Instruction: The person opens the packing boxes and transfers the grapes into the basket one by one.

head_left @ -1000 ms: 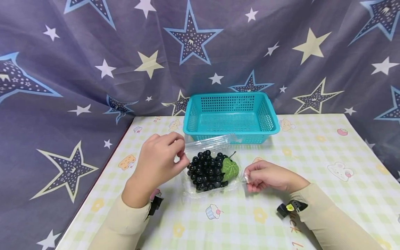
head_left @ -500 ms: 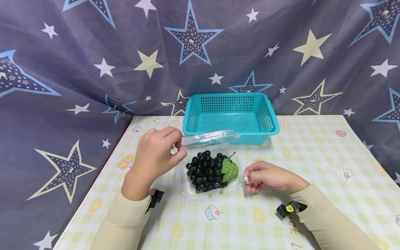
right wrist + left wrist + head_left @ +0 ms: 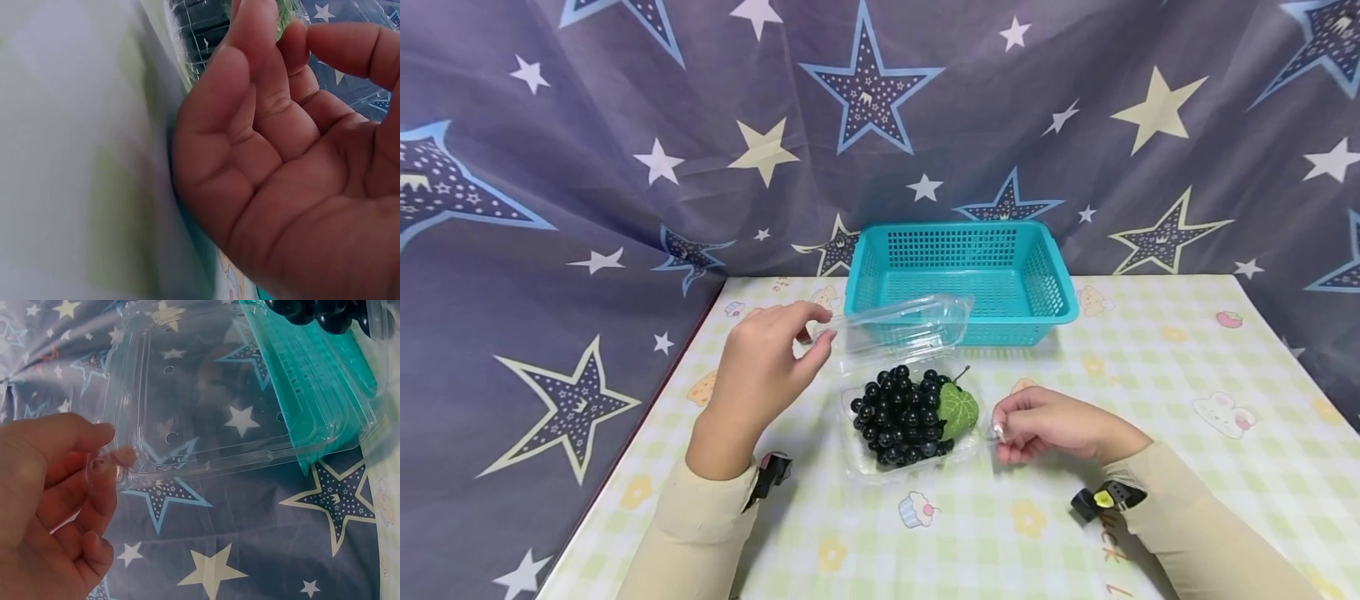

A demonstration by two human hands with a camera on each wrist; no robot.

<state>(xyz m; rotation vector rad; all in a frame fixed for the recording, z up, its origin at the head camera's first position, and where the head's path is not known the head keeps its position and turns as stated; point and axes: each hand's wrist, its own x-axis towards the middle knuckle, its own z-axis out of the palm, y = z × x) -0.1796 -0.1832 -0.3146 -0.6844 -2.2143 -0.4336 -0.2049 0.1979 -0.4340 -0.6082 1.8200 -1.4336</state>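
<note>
With the right hand [image 3: 1052,423] pinching the box [image 3: 880,477] beside it, the left hand [image 3: 766,358], gripping the lid [image 3: 212,394], should swing gently.

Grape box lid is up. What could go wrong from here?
The left hand pinches the clear lid by one corner, so it may slip and drop toward the grapes. The right hand holds only the right edge of the tray; a hard pull on the lid might tip it. The turquoise basket sits close behind, so the lid could bump its rim.

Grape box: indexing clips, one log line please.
left hand: holds lid; right hand: pinches box; lid: open; grapes: in box; basket: behind box
</note>
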